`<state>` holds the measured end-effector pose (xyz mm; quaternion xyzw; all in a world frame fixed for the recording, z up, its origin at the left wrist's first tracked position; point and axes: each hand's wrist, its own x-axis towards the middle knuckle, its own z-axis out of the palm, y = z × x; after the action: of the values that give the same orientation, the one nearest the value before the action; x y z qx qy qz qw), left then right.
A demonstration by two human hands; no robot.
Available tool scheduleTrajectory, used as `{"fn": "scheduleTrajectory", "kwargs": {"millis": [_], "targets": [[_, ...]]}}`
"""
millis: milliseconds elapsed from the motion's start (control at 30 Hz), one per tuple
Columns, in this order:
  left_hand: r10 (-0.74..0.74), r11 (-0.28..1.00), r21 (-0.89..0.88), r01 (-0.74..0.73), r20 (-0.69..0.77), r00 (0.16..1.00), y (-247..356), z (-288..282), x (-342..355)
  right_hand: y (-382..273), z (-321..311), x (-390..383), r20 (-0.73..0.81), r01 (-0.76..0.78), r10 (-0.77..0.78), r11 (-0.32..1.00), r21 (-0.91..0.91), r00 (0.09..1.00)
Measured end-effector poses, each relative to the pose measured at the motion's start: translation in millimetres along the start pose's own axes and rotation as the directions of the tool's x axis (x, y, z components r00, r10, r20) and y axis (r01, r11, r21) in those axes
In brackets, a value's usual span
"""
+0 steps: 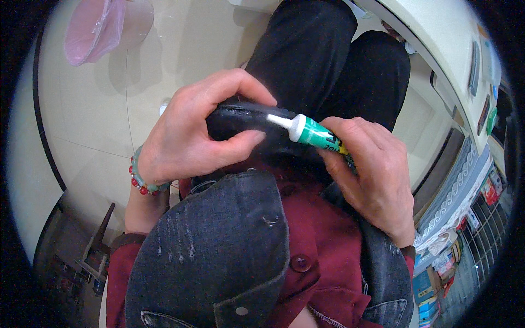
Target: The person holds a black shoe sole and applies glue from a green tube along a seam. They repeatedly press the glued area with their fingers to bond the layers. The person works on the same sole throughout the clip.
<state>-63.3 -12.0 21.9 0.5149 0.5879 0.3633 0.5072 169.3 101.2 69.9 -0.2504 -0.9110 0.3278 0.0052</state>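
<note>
Mid-frame, left hand (186, 139) clamped around black shoe (240, 117), right hand (372, 175) pinching green glue tube (314, 133): best squeezed gently, white nozzle (278, 121) kept along the seam.

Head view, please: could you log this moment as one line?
left hand: grips black shoe | right hand: holds green glue tube | nozzle: on shoe
</note>
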Motion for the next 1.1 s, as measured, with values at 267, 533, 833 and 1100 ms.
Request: {"fn": "scheduleTrajectory", "kwargs": {"millis": [267, 533, 833, 1100], "targets": [[0.033, 0.999, 0.03, -0.033, -0.015, 0.999, -0.8, 0.7, -0.2, -5.1, -4.0, 0.0, 0.043, -0.057, 0.057, 0.998, 0.014, 0.997], [0.02, 1.0, 0.017, -0.02, -0.014, 1.0, -0.4, 0.6, -0.7, -12.0, -9.7, -0.3, 0.06, -0.08, 0.084, 0.994, -0.075, 0.995], [0.02, 1.0, 0.016, -0.019, -0.018, 1.0, -0.9, -0.6, -0.9, -10.7, -5.9, 2.6, 0.024, -0.035, 0.037, 0.998, -0.049, 0.999], [0.038, 0.999, 0.02, -0.038, -0.025, 0.999, -0.1, -2.6, 1.1, -1.2, -2.7, -2.2, -0.014, -0.04, 0.04, 0.999, 0.015, 0.999]]}}
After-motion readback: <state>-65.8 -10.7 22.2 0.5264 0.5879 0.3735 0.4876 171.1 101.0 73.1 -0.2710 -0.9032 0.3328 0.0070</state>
